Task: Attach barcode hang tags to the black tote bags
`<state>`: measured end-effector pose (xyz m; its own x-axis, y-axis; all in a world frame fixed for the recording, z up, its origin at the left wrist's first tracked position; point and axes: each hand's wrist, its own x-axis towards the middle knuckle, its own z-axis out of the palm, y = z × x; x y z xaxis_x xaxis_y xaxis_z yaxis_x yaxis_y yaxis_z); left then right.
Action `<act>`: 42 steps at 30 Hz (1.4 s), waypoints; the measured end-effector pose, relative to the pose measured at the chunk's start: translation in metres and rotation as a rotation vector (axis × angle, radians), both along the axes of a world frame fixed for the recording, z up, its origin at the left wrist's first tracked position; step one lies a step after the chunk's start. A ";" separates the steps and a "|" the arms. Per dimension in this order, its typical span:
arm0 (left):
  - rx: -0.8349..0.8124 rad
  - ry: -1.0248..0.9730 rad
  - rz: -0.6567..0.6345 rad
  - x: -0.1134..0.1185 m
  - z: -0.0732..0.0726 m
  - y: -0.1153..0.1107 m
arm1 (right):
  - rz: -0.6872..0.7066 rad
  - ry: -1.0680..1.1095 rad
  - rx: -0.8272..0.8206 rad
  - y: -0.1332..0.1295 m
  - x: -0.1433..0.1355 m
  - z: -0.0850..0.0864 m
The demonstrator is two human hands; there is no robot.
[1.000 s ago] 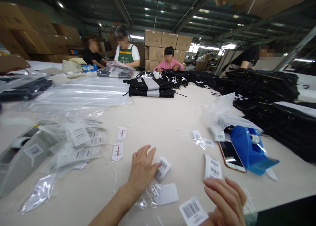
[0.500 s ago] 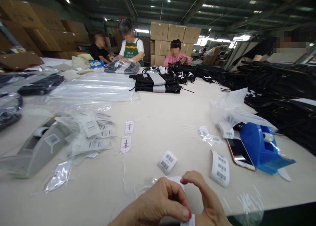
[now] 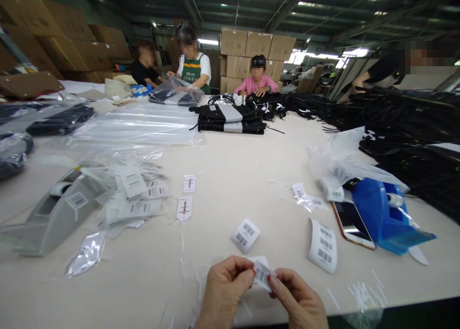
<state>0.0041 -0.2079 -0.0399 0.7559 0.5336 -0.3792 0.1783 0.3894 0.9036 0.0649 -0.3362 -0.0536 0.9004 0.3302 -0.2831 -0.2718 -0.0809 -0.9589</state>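
Between my two hands is a small white barcode label (image 3: pixel 262 275), near the table's front edge. My left hand (image 3: pixel 227 286) pinches its left side between thumb and index finger. The right side is held by my right hand (image 3: pixel 297 294), thumb on top. Part of another white piece shows just behind the label, too covered to name. Beyond my hands lies a square barcode sticker sheet (image 3: pixel 246 235). A longer, curled strip of barcode stickers (image 3: pixel 323 246) stands off to the right. Two hang tags with red print, one a white tag (image 3: pixel 184 207), lie to the left.
A blue tape dispenser (image 3: pixel 381 218) and a phone (image 3: pixel 354 225) sit at right. At left are a grey tape dispenser (image 3: pixel 61 209) and a pile of printed labels (image 3: pixel 140 194). Folded black bags (image 3: pixel 230 119), plastic sleeves (image 3: pixel 136 125) and co-workers are farther back.
My hands have come together, and both now grip the label, which has risen farther into view. Across the table, a co-worker has lifted the edge of a plastic bag.
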 end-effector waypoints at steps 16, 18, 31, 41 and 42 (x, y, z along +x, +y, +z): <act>1.480 -0.288 -0.472 -0.016 -0.040 0.021 | 0.498 -0.134 -0.434 0.014 0.044 0.005; 1.456 -0.285 -0.472 -0.016 -0.040 0.022 | 0.509 -0.140 -0.457 0.015 0.045 0.003; 1.490 -0.215 -0.531 -0.015 -0.040 0.022 | 0.531 -0.226 -0.574 0.014 0.047 -0.005; 1.580 -0.198 -0.583 -0.016 -0.040 0.022 | 0.514 -0.430 -0.716 0.016 0.043 -0.004; 1.591 -0.190 -0.586 -0.016 -0.042 0.021 | 0.502 -0.488 -0.777 0.016 0.041 -0.005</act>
